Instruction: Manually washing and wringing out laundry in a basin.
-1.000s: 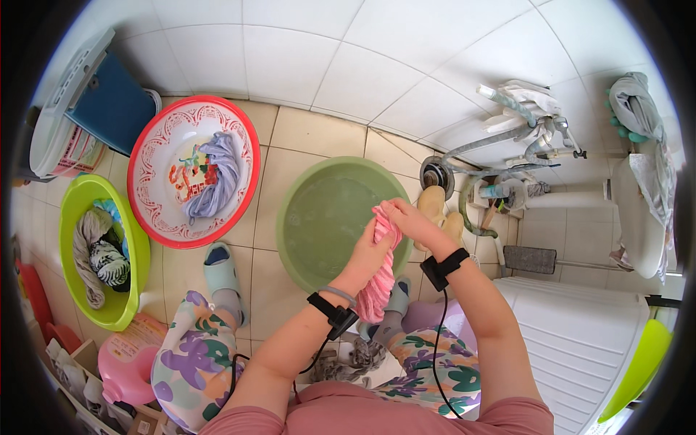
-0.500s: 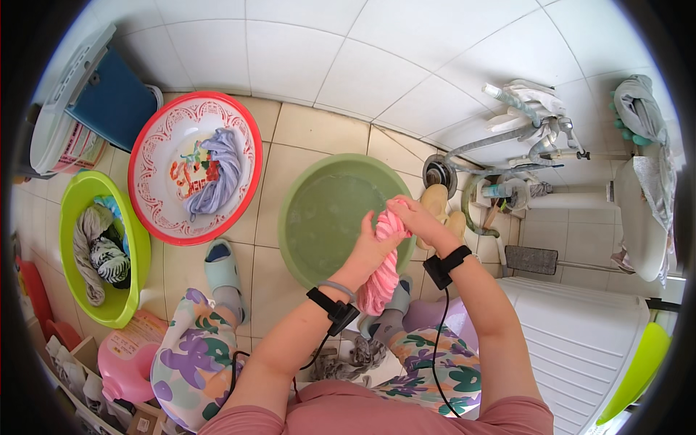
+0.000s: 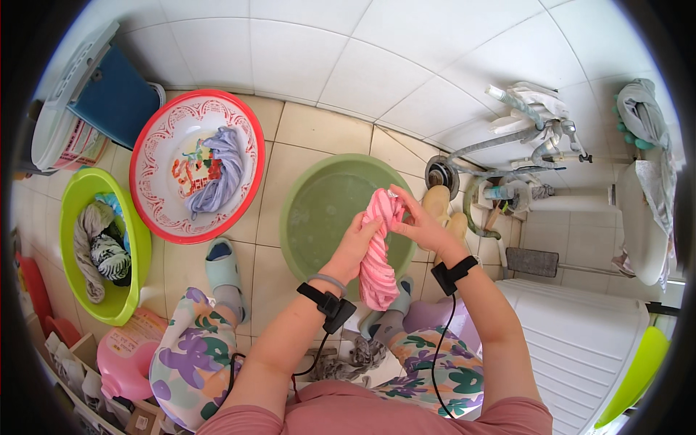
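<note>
A pink and white striped cloth (image 3: 378,270), twisted into a rope, hangs over the near right part of a green basin (image 3: 293,190) of water. My left hand (image 3: 355,245) grips its middle from the left, the thumb lying along the cloth. Around the upper end curls my right hand (image 3: 424,223), its fingers and thumb on either side of the fabric. The lower end of the twist dangles free toward my knees, near my slippered foot. Both wrists wear black straps with cables.
Left of the basin, a red-rimmed white enamel basin (image 3: 151,138) holds a twisted lilac cloth (image 3: 226,177). A lime tub (image 3: 70,293) with several garments stands farther left, near a pink jug (image 3: 122,357). Hoses and a tap (image 3: 569,130) line the right wall; a white ribbed washboard-like surface (image 3: 573,341) lies near right.
The cloth's upper end has come toward me and tilts more upright. My left hand has shifted slightly left and down; my right hand has moved down and loosened a little around the cloth.
</note>
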`<control>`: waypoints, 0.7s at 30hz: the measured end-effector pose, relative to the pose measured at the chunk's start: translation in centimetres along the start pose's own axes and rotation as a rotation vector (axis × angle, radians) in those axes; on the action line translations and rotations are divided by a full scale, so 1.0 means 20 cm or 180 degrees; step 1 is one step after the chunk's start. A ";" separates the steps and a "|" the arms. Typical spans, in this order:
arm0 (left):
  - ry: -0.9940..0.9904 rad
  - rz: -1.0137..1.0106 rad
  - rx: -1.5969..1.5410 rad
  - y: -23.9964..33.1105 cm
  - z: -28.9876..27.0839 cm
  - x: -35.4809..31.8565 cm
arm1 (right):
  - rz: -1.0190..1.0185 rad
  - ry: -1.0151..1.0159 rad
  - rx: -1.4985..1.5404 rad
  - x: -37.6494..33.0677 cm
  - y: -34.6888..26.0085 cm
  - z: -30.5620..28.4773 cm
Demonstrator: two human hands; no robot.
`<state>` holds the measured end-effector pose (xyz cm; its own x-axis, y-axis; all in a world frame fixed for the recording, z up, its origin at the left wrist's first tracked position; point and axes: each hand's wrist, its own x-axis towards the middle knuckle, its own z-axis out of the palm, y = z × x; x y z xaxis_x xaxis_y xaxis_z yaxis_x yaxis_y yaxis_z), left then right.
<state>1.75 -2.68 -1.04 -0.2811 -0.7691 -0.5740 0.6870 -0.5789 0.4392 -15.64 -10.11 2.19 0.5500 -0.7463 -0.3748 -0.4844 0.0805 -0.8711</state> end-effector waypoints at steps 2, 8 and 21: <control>-0.0313 -0.0351 -0.0462 0.02 0.02 -0.02 | -0.0334 0.0026 -0.0541 -0.01 -0.01 0.00; -0.0943 -0.0783 -0.0808 -0.05 0.03 -0.02 | 0.0245 0.0144 0.0653 -0.02 -0.12 -0.01; -0.0901 -0.0772 0.0060 -0.08 0.06 -0.04 | 0.1128 -0.0134 -0.0388 0.09 -0.13 0.05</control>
<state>0.11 -1.35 -0.49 -0.6102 -0.6518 -0.4503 0.5659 -0.7564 0.3281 -12.69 -10.94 3.46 0.3600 -0.6584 -0.6610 -0.7256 0.2477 -0.6420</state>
